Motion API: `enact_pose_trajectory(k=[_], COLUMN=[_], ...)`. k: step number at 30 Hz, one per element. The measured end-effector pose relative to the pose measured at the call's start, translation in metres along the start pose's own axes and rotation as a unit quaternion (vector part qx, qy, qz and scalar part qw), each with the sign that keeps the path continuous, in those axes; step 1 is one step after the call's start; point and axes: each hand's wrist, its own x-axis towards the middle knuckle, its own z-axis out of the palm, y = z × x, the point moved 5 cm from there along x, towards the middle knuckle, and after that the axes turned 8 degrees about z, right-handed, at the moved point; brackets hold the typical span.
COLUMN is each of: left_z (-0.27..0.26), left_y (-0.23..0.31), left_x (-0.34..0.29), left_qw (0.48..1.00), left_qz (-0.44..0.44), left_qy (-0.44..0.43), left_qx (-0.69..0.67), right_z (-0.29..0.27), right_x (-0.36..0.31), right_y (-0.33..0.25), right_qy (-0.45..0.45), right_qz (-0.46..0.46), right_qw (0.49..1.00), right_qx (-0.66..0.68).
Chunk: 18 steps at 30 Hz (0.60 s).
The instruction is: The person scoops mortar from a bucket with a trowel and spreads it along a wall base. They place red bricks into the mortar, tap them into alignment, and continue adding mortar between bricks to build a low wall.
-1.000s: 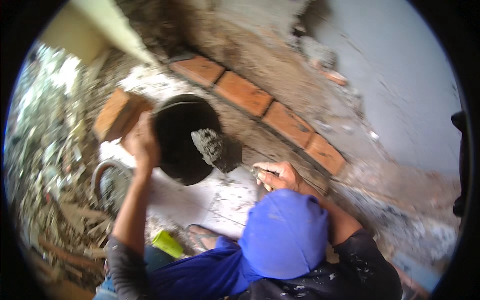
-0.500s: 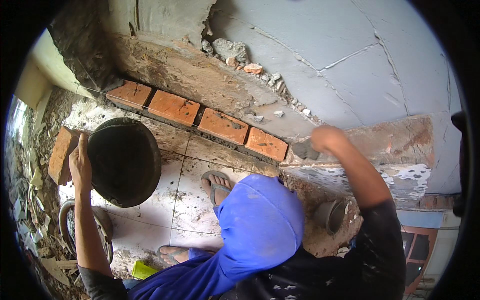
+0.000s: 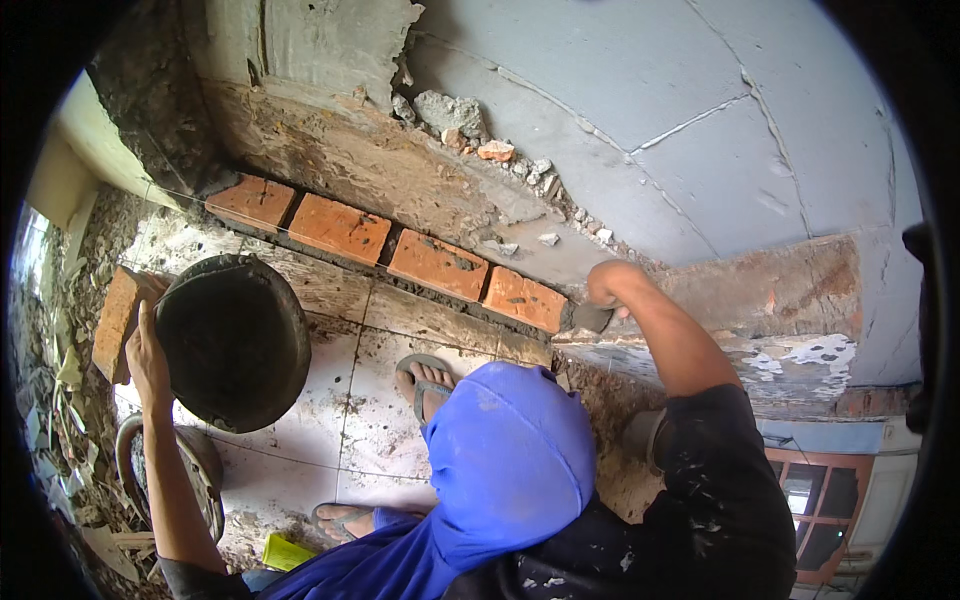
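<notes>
At the far left, my left hand (image 3: 150, 362) grips a loose orange brick (image 3: 116, 325) beside the rim of a black tub (image 3: 235, 345). My right hand (image 3: 617, 284) is closed around a trowel whose grey blade (image 3: 592, 318) lies against the right end of a brick row. Its handle is hidden in my fist. Several orange bricks stand in that row along the foot of the wall, with dark mortar below and between them; the end brick (image 3: 524, 300) is closest to the blade.
A thin string (image 3: 172, 190) runs at the row's left end. Another bucket (image 3: 205, 470) stands below the tub, and a grey bucket (image 3: 640, 437) is partly hidden by my right arm. Rubble (image 3: 65, 440) covers the left side. Broken plaster pieces (image 3: 497, 150) lie along the wall ledge.
My right hand and the trowel have moved left and slightly down, up to the end brick. My left hand still holds its brick beside the tub. The whole view has shifted a little.
</notes>
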Motion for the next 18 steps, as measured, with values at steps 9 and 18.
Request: enact_pose_trajectory(k=[9,18], left_z=[0.001,0.003], left_y=[0.004,0.009], left_x=[0.000,0.001], left_qw=[0.998,1.000], left_qz=[-0.031,-0.001], left_qy=[-0.026,-0.016], left_qx=[-0.049,-0.010], right_z=[-0.005,0.021], right_x=[0.011,0.053], right_y=[0.024,0.007], right_qy=[0.000,-0.023], right_qz=[0.038,-0.017], right_qw=[0.996,0.999], right_qx=[0.079,0.029])
